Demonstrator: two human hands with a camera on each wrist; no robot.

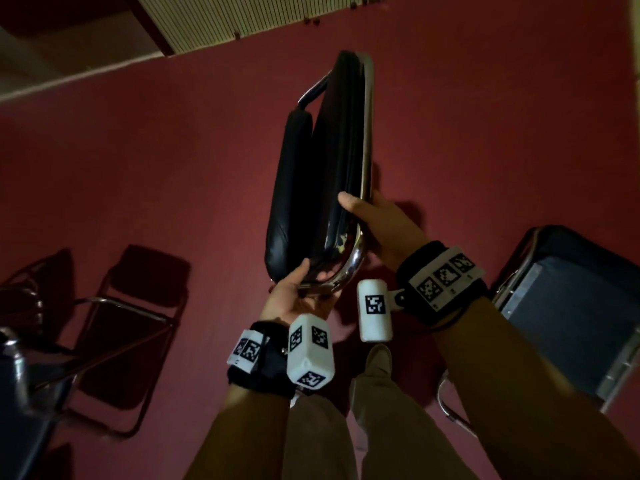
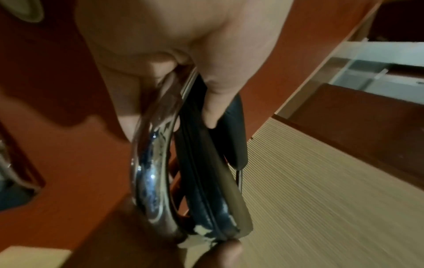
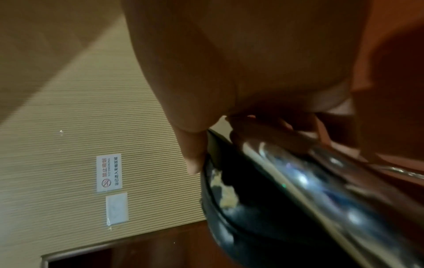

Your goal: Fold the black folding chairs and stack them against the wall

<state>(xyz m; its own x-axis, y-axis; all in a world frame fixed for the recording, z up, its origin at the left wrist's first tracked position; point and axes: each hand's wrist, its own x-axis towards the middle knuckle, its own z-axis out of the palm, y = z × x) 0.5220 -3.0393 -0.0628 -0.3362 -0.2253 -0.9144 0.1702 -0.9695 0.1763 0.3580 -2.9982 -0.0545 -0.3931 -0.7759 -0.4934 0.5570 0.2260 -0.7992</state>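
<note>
Folded black chair (image 1: 322,174) lengthwise away toward the wall, both hands (image 1: 377,230) gripping its chrome near end.

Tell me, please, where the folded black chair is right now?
In the head view the folded chair is centre frame, lifted above the red floor, with the left hand and right hand gripping its chrome near end.

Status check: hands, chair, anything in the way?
Both hands, left hand and right hand, grip folded chair, lifted. Open chairs flank the path.
</note>
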